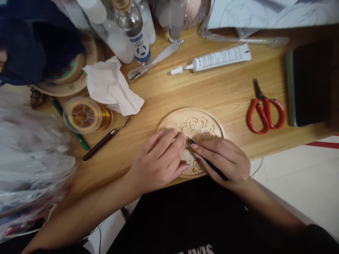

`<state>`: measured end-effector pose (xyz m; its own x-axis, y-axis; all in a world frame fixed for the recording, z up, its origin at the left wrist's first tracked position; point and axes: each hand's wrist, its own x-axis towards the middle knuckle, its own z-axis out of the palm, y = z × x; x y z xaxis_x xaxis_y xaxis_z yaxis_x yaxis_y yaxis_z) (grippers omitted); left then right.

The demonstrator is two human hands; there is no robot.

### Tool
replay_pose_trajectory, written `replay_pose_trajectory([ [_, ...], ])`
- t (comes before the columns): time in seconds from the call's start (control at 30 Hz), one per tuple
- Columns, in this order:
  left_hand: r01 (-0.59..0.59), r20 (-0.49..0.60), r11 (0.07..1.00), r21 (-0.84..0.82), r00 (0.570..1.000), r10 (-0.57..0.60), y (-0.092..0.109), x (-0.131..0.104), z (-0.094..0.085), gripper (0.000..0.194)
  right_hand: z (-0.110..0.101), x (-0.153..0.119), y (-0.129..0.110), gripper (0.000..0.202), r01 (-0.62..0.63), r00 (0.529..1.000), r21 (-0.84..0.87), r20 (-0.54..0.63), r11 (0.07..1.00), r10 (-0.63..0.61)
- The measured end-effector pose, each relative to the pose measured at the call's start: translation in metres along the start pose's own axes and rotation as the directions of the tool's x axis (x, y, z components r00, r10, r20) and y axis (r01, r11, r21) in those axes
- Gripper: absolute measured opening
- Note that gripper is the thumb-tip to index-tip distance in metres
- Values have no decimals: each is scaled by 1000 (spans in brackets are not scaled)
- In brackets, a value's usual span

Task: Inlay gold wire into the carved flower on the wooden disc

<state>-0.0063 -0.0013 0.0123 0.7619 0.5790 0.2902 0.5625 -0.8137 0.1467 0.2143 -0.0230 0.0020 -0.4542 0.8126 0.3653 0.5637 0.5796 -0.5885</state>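
Observation:
A round wooden plate [219, 124] lies at the table's front edge, bearing a flower outlined in gold wire [200, 123] and some thin drawn lines. My left hand [160, 160] rests on the plate's left part, fingers stretched out and thumb apart; what lies beneath its fingertips is hidden. My right hand [225, 158] pinches dark tweezers [214, 169], whose tips point left and touch down near my left fingertips. Whether the tips grip any wire is too small to tell.
On the left are a gold wire spool [87, 114], a dark-handled spatula [100, 143] and crumpled tissue [111, 84]. Behind lie a pen [156, 60], a glue tube [222, 58] and a glass bottle [135, 35]. Red-handled scissors [265, 113] and a phone [309, 84] lie right.

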Motion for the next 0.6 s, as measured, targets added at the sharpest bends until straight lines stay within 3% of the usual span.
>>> replay_pose_trajectory([
  [0.2, 13, -5, 1000, -7, 1000, -13, 1, 0, 1, 40, 1, 3, -3, 29, -1, 999, 15, -34, 1000, 1],
  [0.4, 13, -9, 999, -29, 1000, -14, 1, -2, 3, 42, -8, 11, -1, 37, -149, 985, 164, -60, 975, 161],
  [0.6, 31, -26, 997, -71, 999, -33, 2, -3, 6, 43, -22, 41, 21, 28, 29, 994, 164, 99, 986, -46],
])
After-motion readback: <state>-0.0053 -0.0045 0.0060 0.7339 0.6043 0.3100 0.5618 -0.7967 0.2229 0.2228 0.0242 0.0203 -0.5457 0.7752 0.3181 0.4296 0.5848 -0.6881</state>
